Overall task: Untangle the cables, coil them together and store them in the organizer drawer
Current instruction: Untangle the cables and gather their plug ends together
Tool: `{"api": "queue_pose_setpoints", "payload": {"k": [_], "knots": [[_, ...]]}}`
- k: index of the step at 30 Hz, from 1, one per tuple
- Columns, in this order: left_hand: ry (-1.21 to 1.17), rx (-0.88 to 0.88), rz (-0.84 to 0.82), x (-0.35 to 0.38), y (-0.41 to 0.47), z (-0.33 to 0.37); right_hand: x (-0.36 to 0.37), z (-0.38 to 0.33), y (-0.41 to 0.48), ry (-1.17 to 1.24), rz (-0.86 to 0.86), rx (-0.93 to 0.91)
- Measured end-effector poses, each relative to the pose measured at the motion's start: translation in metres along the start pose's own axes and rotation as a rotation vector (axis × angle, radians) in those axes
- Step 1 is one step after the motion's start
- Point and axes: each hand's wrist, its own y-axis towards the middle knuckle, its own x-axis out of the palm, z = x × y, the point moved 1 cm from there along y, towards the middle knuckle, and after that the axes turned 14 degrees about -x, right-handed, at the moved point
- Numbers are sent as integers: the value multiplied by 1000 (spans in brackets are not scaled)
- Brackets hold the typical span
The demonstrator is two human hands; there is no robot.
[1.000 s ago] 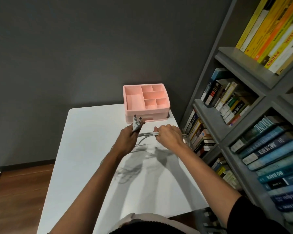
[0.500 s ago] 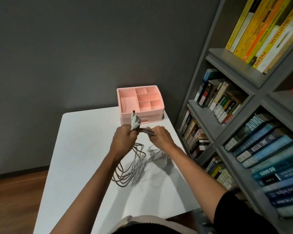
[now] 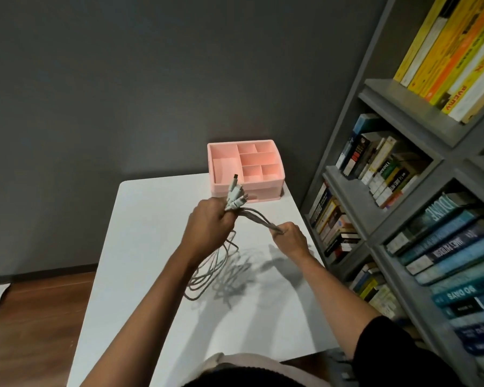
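1. The left hand's point(image 3: 207, 222) fingers point(image 3: 223, 216) clench the cables point(image 3: 256, 217) below their plugs point(image 3: 235, 195); the right hand's point(image 3: 289, 238) fingers point(image 3: 285, 229) grasp the same bundle.
2. The bundle runs taut between the fists, sloping down rightward; its loops point(image 3: 207, 275) hang toward the worktop point(image 3: 146, 247).
3. The organizer point(image 3: 246, 188) lies beyond, nearer the left hand.
4. Half a second earlier the fists nearly touched; now they are apart.

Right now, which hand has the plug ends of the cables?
The left hand: the white plugs stick up out of its grip. The right hand grips only a plain grey stretch of the cables.
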Motion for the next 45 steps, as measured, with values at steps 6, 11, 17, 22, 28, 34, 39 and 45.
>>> {"api": "queue_pose_setpoints", "payload": {"k": [6,11,17,22,28,34,39,45], "knots": [[-9,20,-5,-8,-5,3,-1,23,0,-48,26,25],[131,33,-74,-6,-2,0,-1,39,-2,62,77,78],[374,33,-114,28,1,6,-29,70,-2,199,89,109],[511,57,-123,68,8,21,-62,93,4,55,95,114],[678,78,-169,114,15,37,-61,111,7,60,34,112],[684,77,-266,140,17,37,-39,96,-18,62,-79,36],[506,28,-233,132,25,27,-38,100,-18,-50,-87,116],[44,-151,-55,67,45,11,-45,84,-5,-289,-267,107]]}}
